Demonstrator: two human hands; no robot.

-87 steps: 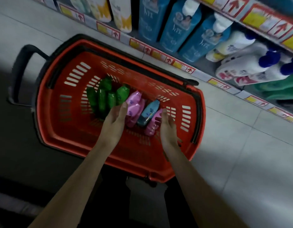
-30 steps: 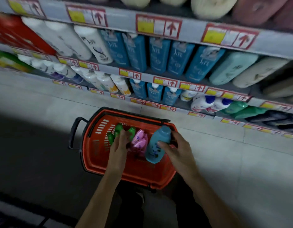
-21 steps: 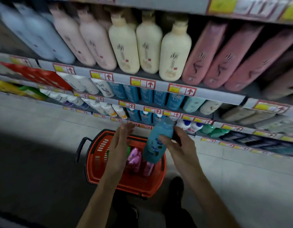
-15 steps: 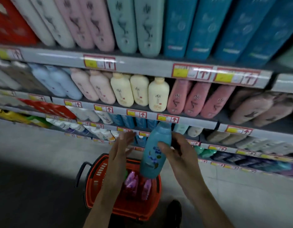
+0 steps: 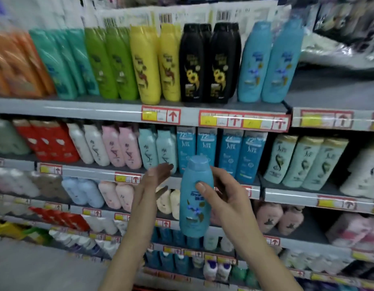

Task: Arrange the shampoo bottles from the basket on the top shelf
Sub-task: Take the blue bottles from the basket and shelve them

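Note:
My right hand [image 5: 222,198] grips a blue shampoo bottle [image 5: 194,198] upright in front of the shelves, at about the height of the second shelf. My left hand [image 5: 153,183] is open beside it on the left, fingers straight, not touching it. The top shelf [image 5: 119,111] carries a row of bottles: orange, teal, green, yellow, black, and two matching blue shampoo bottles [image 5: 270,61] at its right end. Right of those the grey shelf surface [image 5: 333,89] is bare. The basket is out of view.
Lower shelves are packed with white, pink, teal and blue bottles [image 5: 221,152]. Price tags with red arrows [image 5: 161,115] line each shelf edge. Plastic-wrapped goods [image 5: 339,38] lie above at the upper right. Grey floor [image 5: 35,269] shows at the lower left.
My view has swung up from the basket to the top shelf. My right hand lifted the blue bottle out of the basket and raised it; my left hand rose alongside, holding nothing.

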